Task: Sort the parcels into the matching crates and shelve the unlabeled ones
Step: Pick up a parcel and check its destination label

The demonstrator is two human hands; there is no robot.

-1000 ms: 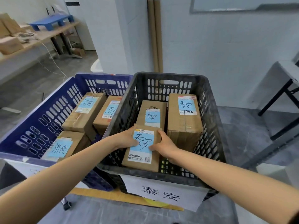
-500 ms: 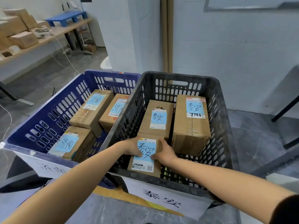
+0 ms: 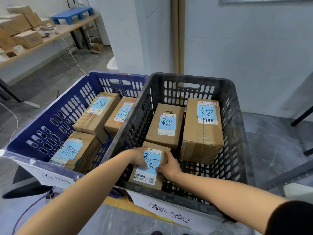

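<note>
Black crate [image 3: 236, 133]: slotted walls, white paper sign [image 3: 169, 213] with handwritten characters on its near wall. It holds three parcels. Blue crate [image 3: 55, 119] touches the black crate's left wall and also holds three parcels [image 3: 96, 116], each with a blue handwritten label.

Inside the black crate:
- tall parcel [image 3: 201, 138] along the right wall, long axis near-to-far
- middle parcel [image 3: 165, 131] against the left wall at the far half, same axis
- held parcel [image 3: 147, 178] in the near-left corner, just in front of the middle parcel. Long axis near-to-far, parallel to the crate's side walls. Label face up, top of the text toward the far wall, barcode end at the near wall. Can't tell if it sits on the crate floor.

Left hand [image 3: 138, 156] grips the held parcel's left edge, thumb over the label. Right hand [image 3: 168, 165] grips its right edge, thumb tip on the label.

All three labels in the black crate carry the same two characters.
</note>
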